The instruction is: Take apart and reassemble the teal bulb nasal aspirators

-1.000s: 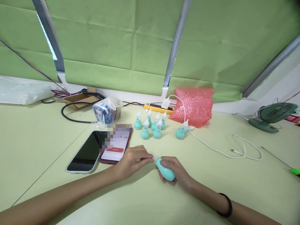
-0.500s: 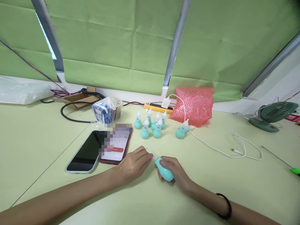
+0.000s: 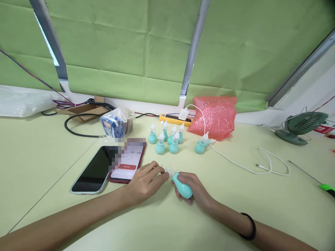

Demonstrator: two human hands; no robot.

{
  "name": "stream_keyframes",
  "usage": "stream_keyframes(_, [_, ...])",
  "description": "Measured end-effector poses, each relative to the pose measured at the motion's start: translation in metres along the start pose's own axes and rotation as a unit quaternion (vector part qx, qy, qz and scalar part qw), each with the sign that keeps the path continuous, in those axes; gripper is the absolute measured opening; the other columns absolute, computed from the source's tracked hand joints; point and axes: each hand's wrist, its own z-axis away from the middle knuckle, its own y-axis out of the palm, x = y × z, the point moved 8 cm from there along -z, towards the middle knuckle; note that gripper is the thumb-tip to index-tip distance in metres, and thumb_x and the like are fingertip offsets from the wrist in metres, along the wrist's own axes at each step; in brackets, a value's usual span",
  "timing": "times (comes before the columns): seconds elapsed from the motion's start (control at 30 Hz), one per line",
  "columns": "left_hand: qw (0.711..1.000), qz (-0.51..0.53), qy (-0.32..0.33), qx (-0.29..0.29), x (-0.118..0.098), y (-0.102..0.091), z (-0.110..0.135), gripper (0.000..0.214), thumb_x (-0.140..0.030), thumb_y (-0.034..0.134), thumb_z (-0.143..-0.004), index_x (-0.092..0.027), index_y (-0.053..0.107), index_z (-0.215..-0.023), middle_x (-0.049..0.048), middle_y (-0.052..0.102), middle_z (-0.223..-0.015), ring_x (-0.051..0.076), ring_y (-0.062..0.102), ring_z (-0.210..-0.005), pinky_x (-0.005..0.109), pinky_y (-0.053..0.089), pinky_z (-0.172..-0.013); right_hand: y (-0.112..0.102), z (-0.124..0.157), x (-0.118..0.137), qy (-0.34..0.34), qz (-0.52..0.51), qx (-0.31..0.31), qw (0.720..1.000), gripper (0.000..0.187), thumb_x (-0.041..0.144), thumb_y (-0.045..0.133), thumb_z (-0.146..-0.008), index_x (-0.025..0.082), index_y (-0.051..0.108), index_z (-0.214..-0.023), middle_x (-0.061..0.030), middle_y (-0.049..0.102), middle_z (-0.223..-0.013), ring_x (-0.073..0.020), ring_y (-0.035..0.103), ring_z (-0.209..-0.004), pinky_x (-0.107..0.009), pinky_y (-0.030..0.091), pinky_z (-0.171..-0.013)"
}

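Note:
My right hand (image 3: 195, 190) is wrapped round a teal rubber bulb (image 3: 182, 188) lying on its side, its clear white tip (image 3: 170, 170) pointing left and away. My left hand (image 3: 146, 181) rests on the table with its fingers curled, the fingertips pinched at that tip. Several more teal bulbs with white tips (image 3: 165, 138) stand upright in a cluster further back, and one stands apart (image 3: 201, 145) to their right.
Two phones lie left of my hands, a dark one (image 3: 91, 170) and a red one (image 3: 127, 162) with a lit screen. Behind are a blue packet in a clear bag (image 3: 116, 123), a yellow power strip (image 3: 174, 120), pink bubble wrap (image 3: 214, 116), a white cable (image 3: 251, 167), a green fan (image 3: 300, 127) and a green-handled tool (image 3: 323, 184).
The view has shifted a little; both hands stay on the bulb and its tip, with the left fingers slightly rearranged at the tip.

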Motion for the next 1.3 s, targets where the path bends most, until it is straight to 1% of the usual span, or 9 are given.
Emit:
stream_keyframes(0.17, [1.0,-0.012,-0.019,-0.008,-0.001,-0.001,-0.006,0.007,-0.008,0.055,-0.074,-0.013,0.051,-0.078,0.0026,0.056,-0.061,0.014,0.044,-0.06,0.024,0.039,-0.049,0.0,0.001,0.001,-0.007,-0.005,0.002,1.0,0.033,0.044,0.043,-0.076,0.013,0.052,-0.07,0.0018,0.05,-0.046,-0.0049,0.033,-0.033,-0.016,0.021,-0.031])
stream_keyframes(0.33, [1.0,-0.024,-0.01,-0.011,-0.002,-0.005,-0.008,0.007,-0.012,0.052,-0.077,-0.014,0.051,-0.084,0.002,0.054,-0.064,0.012,0.045,-0.058,0.023,0.038,-0.049,-0.001,0.001,0.0,0.003,-0.002,-0.003,1.0,0.035,0.047,0.043,-0.075,0.013,0.051,-0.07,0.0017,0.05,-0.046,-0.005,0.034,-0.033,-0.016,0.022,-0.031])
stream_keyframes(0.43, [0.999,-0.027,-0.017,-0.024,0.0,-0.009,-0.008,0.005,-0.013,0.053,-0.077,-0.016,0.051,-0.081,0.0005,0.05,-0.063,0.011,0.043,-0.056,0.021,0.036,-0.048,-0.002,0.001,0.0,0.005,-0.009,-0.01,1.0,0.035,0.047,0.043,-0.075,0.013,0.051,-0.071,0.0019,0.049,-0.046,-0.005,0.034,-0.034,-0.016,0.022,-0.031])
stream_keyframes(0.57, [0.999,-0.046,-0.015,-0.012,0.001,-0.005,-0.005,0.009,-0.011,0.053,-0.076,-0.016,0.051,-0.083,0.0007,0.048,-0.063,0.011,0.04,-0.057,0.021,0.034,-0.048,-0.002,0.001,0.0,0.002,-0.008,-0.01,1.0,0.035,0.047,0.042,-0.075,0.013,0.052,-0.071,0.0022,0.05,-0.046,-0.0046,0.033,-0.033,-0.016,0.021,-0.031])
stream_keyframes(0.73, [0.997,-0.068,0.021,0.0,-0.004,-0.002,-0.003,0.016,-0.005,0.05,-0.075,-0.013,0.05,-0.088,0.0028,0.05,-0.064,0.013,0.04,-0.058,0.023,0.033,-0.048,-0.001,0.0,-0.001,-0.003,0.0,-0.004,1.0,0.034,0.045,0.041,-0.077,0.013,0.051,-0.071,0.0028,0.05,-0.046,-0.004,0.033,-0.031,-0.017,0.021,-0.03])
stream_keyframes(0.9, [0.991,-0.093,0.093,0.027,-0.02,-0.004,-0.006,0.014,-0.005,0.039,-0.078,-0.006,0.052,-0.085,0.0082,0.053,-0.066,0.018,0.045,-0.061,0.028,0.036,-0.048,0.001,-0.001,-0.002,0.003,0.003,0.002,1.0,0.032,0.043,0.042,-0.078,0.014,0.049,-0.066,0.0034,0.049,-0.044,-0.0038,0.032,-0.031,-0.016,0.021,-0.03])
stream_keyframes(0.97, [0.989,-0.101,0.101,0.044,-0.022,-0.001,-0.005,0.016,-0.005,0.037,-0.078,-0.005,0.052,-0.083,0.0096,0.054,-0.068,0.02,0.047,-0.063,0.029,0.037,-0.049,0.002,-0.001,-0.002,0.004,0.004,0.003,1.0,0.032,0.043,0.042,-0.077,0.014,0.048,-0.066,0.0035,0.048,-0.044,-0.0037,0.031,-0.031,-0.016,0.021,-0.03])
stream_keyframes(1.13, [0.99,-0.093,0.053,0.088,-0.011,0.013,0.0,0.011,-0.004,0.04,-0.077,-0.009,0.05,-0.08,0.0035,0.049,-0.059,0.017,0.045,-0.058,0.026,0.033,-0.045,0.002,0.0,-0.001,0.007,0.011,-0.001,1.0,0.031,0.043,0.043,-0.076,0.015,0.046,-0.064,0.0034,0.048,-0.043,-0.0043,0.032,-0.032,-0.016,0.021,-0.03])
stream_keyframes(1.3, [0.997,-0.03,-0.015,0.066,-0.003,0.013,0.0,0.01,-0.008,0.04,-0.08,-0.013,0.046,-0.075,-0.0008,0.045,-0.053,0.012,0.042,-0.051,0.02,0.029,-0.04,-0.001,0.0,0.001,0.007,0.029,-0.009,1.0,0.03,0.043,0.046,-0.074,0.016,0.044,-0.062,0.0037,0.047,-0.044,-0.0051,0.035,-0.035,-0.015,0.022,-0.031])
